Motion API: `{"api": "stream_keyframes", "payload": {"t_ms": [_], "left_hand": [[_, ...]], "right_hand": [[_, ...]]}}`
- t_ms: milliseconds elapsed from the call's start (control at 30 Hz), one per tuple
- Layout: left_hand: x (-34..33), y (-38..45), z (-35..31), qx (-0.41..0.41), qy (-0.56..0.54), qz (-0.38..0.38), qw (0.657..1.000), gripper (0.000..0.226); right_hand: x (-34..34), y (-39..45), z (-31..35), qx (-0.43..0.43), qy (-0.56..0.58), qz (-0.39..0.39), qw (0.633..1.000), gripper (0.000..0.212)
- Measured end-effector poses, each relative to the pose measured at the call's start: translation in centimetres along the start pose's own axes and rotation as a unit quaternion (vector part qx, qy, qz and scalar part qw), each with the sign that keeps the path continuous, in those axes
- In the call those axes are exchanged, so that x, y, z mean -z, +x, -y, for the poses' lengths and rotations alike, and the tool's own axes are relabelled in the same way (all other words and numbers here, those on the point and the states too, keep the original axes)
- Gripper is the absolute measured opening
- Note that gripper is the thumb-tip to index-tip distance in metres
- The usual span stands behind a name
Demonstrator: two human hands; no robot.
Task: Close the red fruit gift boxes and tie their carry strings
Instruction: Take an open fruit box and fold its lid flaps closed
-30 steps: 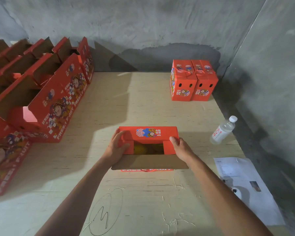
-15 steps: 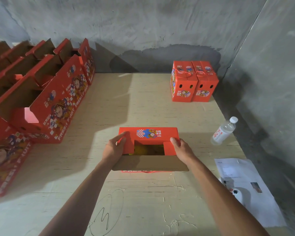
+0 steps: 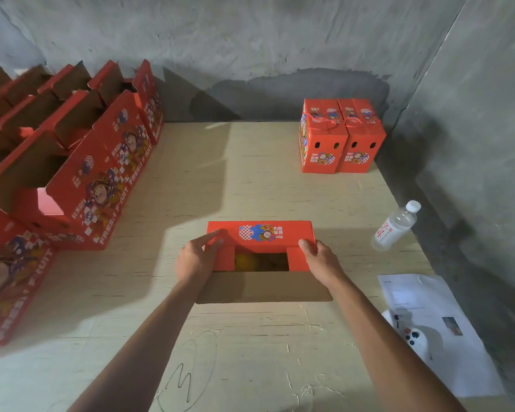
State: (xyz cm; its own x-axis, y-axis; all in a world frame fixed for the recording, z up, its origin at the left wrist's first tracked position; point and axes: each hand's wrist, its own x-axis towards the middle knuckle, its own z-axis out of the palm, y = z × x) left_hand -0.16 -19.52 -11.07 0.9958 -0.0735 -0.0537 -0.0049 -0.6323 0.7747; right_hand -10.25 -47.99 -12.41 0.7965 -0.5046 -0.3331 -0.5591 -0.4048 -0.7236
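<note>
A red fruit gift box (image 3: 275,243) stands mid-table in front of me. Its far lid flap with the cartoon print is folded down over the top. The two red side flaps lie inward, and yellow fruit (image 3: 246,261) shows in the gap between them. The near flap (image 3: 263,288), brown inside, hangs out toward me. My left hand (image 3: 195,260) presses straight fingers on the far flap's left corner and the left side flap. Fingers of my right hand (image 3: 320,257) rest on the right corner. No carry string shows on this box.
Two closed, string-tied red boxes (image 3: 341,141) stand at the back right by the wall. Several open red boxes (image 3: 72,173) line the left side. A water bottle (image 3: 396,226), a paper sheet (image 3: 428,319) and a white controller (image 3: 418,341) lie at the right.
My left hand has let go of the left side flap, and its fingers now stretch up onto the far flap. The right hand has barely moved.
</note>
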Motion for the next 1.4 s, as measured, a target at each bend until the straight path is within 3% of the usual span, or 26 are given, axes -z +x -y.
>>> {"api": "stream_keyframes", "payload": {"t_ms": [267,400,467,600,733,867,1000,1100,1200,1267,1333,1400], "left_hand": [[0.1,-0.5,-0.1,-0.009,-0.070,0.043,0.997,0.032],[1.7,-1.1,0.9,-0.082,-0.061,0.122,0.987,0.039],[2.5,-1.8,2.1,-0.115,-0.059,0.106,0.986,0.040],[3.3,-3.3,3.8,-0.146,-0.042,0.075,0.985,0.067],[3.9,-4.2,4.2,-0.293,0.056,0.053,0.953,0.059],[4.0,-5.4,3.7,-0.247,0.041,0.099,0.963,0.057],[3.6,-6.5,2.7,-0.156,-0.040,0.057,0.985,0.063],[3.5,-6.4,1.4,-0.133,-0.063,0.022,0.989,0.059],[2.9,-5.3,-0.3,-0.086,-0.004,-0.023,0.996,0.066],[2.0,-4.2,-1.6,-0.052,0.019,0.000,0.998,0.074],[1.0,-3.2,-2.7,-0.071,0.084,0.004,0.994,0.069],[0.0,-2.9,-3.3,-0.141,0.177,0.003,0.974,0.052]], "right_hand": [[0.2,-1.4,-0.1,-0.010,0.108,-0.018,0.994,0.041],[1.3,-1.9,-1.1,0.022,0.119,0.026,0.992,0.038],[2.1,-2.2,-2.2,0.039,0.154,0.013,0.987,0.033],[2.4,-3.6,-5.0,0.117,0.217,-0.035,0.969,0.028],[2.1,-4.9,-5.9,0.238,0.097,-0.034,0.966,0.050],[1.3,-6.2,-5.9,0.239,0.032,-0.037,0.970,0.052],[1.2,-7.1,-4.3,0.184,0.018,-0.073,0.980,0.048],[1.1,-6.8,-2.8,0.155,0.061,-0.104,0.980,0.052],[1.1,-5.6,-1.5,0.125,0.075,-0.126,0.981,0.055],[1.1,-4.6,-0.4,0.120,0.052,-0.146,0.981,0.051],[0.9,-3.6,0.4,0.169,-0.008,-0.186,0.968,0.048],[0.4,-2.8,0.6,0.268,-0.101,-0.214,0.934,0.041]]}}
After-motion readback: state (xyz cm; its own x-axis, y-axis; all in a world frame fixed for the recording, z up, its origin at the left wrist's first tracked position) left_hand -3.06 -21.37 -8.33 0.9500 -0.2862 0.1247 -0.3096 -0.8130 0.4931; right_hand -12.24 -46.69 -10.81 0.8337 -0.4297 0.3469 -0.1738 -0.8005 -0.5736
